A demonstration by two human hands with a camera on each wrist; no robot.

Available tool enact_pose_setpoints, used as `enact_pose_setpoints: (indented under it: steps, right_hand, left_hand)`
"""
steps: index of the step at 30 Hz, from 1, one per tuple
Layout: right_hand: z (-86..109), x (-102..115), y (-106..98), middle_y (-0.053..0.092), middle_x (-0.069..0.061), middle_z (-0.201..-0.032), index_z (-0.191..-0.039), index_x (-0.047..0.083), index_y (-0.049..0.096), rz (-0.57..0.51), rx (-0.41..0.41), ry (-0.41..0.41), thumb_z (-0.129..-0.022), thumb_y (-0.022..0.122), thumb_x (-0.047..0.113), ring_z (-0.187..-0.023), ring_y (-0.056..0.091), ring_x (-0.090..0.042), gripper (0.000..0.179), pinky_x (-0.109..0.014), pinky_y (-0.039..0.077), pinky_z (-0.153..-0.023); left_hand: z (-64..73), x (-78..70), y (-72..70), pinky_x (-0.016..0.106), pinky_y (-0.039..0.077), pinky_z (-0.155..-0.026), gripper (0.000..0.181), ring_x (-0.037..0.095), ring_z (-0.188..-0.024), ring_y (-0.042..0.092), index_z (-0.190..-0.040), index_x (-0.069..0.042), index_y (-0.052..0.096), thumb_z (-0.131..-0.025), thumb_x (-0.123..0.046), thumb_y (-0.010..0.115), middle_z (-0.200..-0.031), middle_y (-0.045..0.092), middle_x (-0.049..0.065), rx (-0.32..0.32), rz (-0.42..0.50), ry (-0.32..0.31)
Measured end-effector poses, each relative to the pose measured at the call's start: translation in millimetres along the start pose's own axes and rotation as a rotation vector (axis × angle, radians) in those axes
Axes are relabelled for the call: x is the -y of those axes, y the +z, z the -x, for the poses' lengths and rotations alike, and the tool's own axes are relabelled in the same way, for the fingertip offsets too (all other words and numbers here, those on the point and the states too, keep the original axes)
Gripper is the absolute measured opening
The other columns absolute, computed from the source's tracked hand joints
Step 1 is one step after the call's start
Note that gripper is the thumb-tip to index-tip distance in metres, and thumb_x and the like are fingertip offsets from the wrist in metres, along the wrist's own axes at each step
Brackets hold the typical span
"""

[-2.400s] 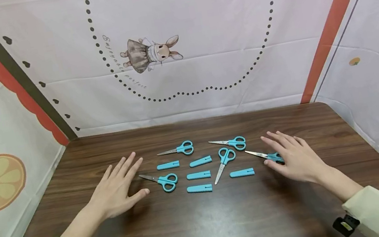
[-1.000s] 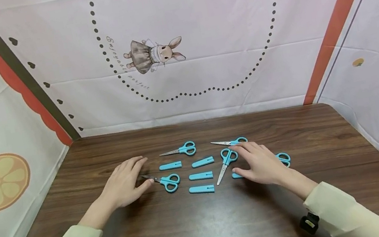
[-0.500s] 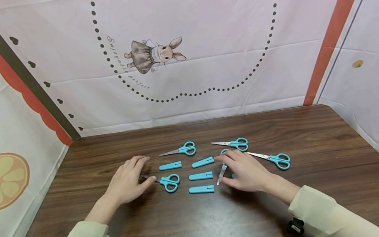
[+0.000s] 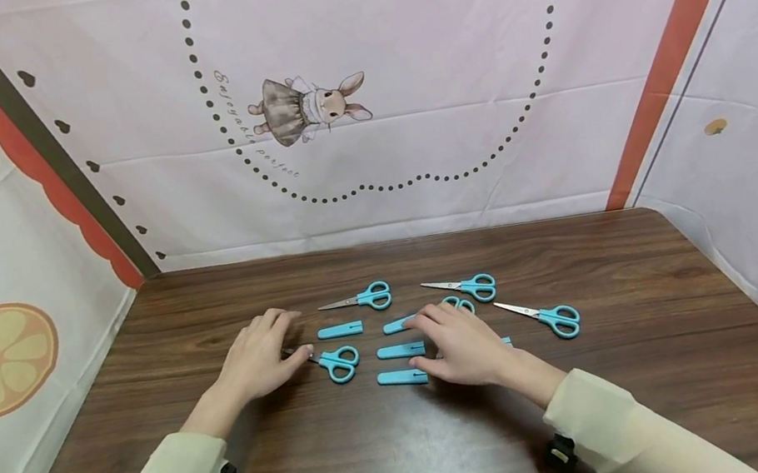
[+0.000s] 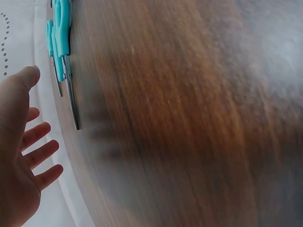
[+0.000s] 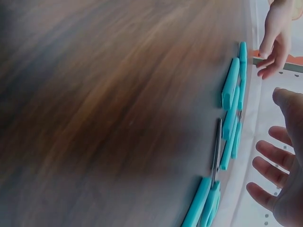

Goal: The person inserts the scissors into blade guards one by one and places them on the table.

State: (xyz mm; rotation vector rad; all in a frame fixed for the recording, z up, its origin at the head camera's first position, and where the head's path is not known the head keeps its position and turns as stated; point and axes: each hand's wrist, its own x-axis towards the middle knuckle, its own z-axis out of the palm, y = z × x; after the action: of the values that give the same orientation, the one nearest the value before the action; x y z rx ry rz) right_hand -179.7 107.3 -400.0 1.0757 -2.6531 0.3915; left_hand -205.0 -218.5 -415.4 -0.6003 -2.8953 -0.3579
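My left hand (image 4: 254,358) hovers at the left over the blades of a pair of blue-handled scissors (image 4: 341,365); its fingers hold nothing in the left wrist view. Loosely bent and likewise without anything in it, my right hand (image 4: 463,347) is above the middle of the table. Its thumb tip overlaps the end of a blue blade cap (image 4: 401,378), and its fingertips overlap another blade cap (image 4: 396,325). Between these lies a third blade cap (image 4: 397,351). The right hand mostly hides one pair of scissors (image 4: 465,304) and a blade cap (image 4: 507,342).
Farther back on the brown wooden table (image 4: 328,465) lie two pairs of scissors (image 4: 374,296), one left and one right of centre. Another pair (image 4: 560,322) lies at the right. One blade cap (image 4: 340,330) sits left of centre. A white printed cloth (image 4: 425,25) hangs behind.
My right hand has swept left from the right-hand scissors, across the middle pair, to the caps. My left hand has shifted slightly right over the left scissors. The scissors and caps have stayed put.
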Motion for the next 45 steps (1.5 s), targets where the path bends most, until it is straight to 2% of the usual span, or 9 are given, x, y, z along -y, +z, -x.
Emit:
enact_pose_setpoints:
  steps: [9, 19, 24, 33, 39, 45]
  right_hand:
    - [-12.9, 11, 8, 0.058, -0.002, -0.115, -0.123, 0.014, 0.056, -0.069, 0.051, 0.024, -0.086, 0.061, 0.042, -0.105, 0.053, -0.021, 0.047, -0.041, 0.045, -0.084]
    - [-22.1, 20, 17, 0.058, 0.0, -0.112, -0.124, 0.013, 0.056, -0.055, 0.044, 0.014, -0.086, 0.06, 0.042, -0.098, 0.053, -0.018, 0.048, -0.034, 0.045, -0.074]
    - [-27.2, 26, 20, 0.057, 0.001, -0.112, -0.125, 0.014, 0.055, -0.057, 0.063, 0.02, -0.086, 0.06, 0.042, -0.098, 0.053, -0.017, 0.048, -0.036, 0.046, -0.077]
    - [-36.1, 37, 23, 0.056, 0.0, -0.116, -0.126, 0.017, 0.054, -0.044, 0.083, 0.008, -0.086, 0.059, 0.044, -0.105, 0.052, -0.017, 0.048, -0.035, 0.047, -0.082]
    - [-40.1, 42, 29, 0.057, -0.001, -0.112, -0.124, 0.014, 0.055, -0.024, 0.066, -0.025, -0.086, 0.059, 0.045, -0.099, 0.054, -0.018, 0.049, -0.034, 0.047, -0.079]
    - [-44.8, 46, 33, 0.056, -0.002, -0.111, -0.126, 0.016, 0.054, 0.026, 0.093, -0.018, -0.085, 0.059, 0.047, -0.094, 0.052, -0.018, 0.052, -0.033, 0.046, -0.076]
  left_hand:
    - [-6.4, -2.8, 2.1, 0.051, 0.039, -0.09, 0.051, 0.031, -0.111, 0.05, -0.127, -0.01, 0.052, -0.086, -0.04, 0.06, -0.12, 0.053, 0.01, 0.01, 0.029, 0.002]
    - [-14.6, -7.7, 7.1, 0.048, 0.042, -0.086, 0.043, 0.028, -0.103, 0.054, -0.12, -0.01, 0.058, -0.085, -0.034, 0.064, -0.111, 0.058, 0.008, 0.013, 0.06, -0.001]
    - [-20.3, -9.9, 10.5, 0.046, 0.043, -0.085, 0.037, 0.025, -0.098, 0.055, -0.114, -0.011, 0.062, -0.083, -0.033, 0.066, -0.105, 0.059, 0.004, 0.025, 0.059, 0.007]
    - [-29.3, -13.9, 16.6, 0.039, 0.046, -0.075, 0.027, 0.017, -0.086, 0.055, -0.104, -0.015, 0.065, -0.081, -0.03, 0.07, -0.094, 0.059, -0.001, 0.058, 0.065, 0.02]
    - [-34.4, -18.2, 19.5, 0.034, 0.044, -0.069, 0.023, 0.014, -0.078, 0.05, -0.1, -0.016, 0.067, -0.081, -0.028, 0.07, -0.09, 0.056, -0.002, 0.102, 0.07, 0.007]
    - [-38.8, -19.1, 19.3, 0.035, 0.044, -0.069, 0.021, 0.014, -0.079, 0.05, -0.098, -0.016, 0.067, -0.08, -0.026, 0.072, -0.089, 0.056, -0.001, 0.118, 0.084, -0.003]
